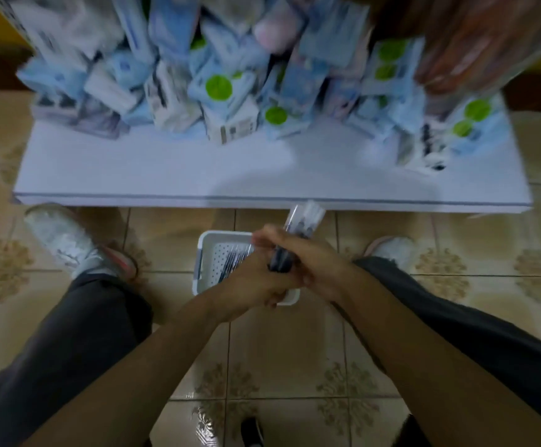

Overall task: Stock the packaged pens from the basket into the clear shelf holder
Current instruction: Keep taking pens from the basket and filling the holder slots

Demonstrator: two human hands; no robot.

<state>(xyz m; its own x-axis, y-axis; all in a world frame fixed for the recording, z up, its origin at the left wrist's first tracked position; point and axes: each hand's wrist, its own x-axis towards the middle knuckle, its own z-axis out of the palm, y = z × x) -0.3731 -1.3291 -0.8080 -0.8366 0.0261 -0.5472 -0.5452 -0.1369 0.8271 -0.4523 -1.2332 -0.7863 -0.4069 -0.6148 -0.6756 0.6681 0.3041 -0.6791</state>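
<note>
Right hand [308,259] is wrapped round the lower half of a clear pack [303,217] of pens. Fingers curl over it from the right. The dark pen ends show at the heel of the hand, and the pack's top end sticks out past the fingers, tilted up and away toward the shelf [198,169] edge. Pack is held in the air over the basket [199,262], its far tip just short of the shelf's front edge in this view.

Left hand [253,282] sits lower, just under and touching the right hand, over the basket's near right part. Its fingers look bent near the near rim, but blur and overlap hide whether it has anything; cannot tell.

Basket is white with a perforated bottom and stands on the tiled floor [288,350] between the shoes [66,240], just in front of the shelf. More pens [233,256] lie inside, partly hidden by the hands.

Shelf is a white board with bare room along its front strip. Its back is crowded with blue-white boxes [217,91], some with green dots, all blurred. Open floor lies left and right of the basket, bounded by the legs [69,333] on each side.
</note>
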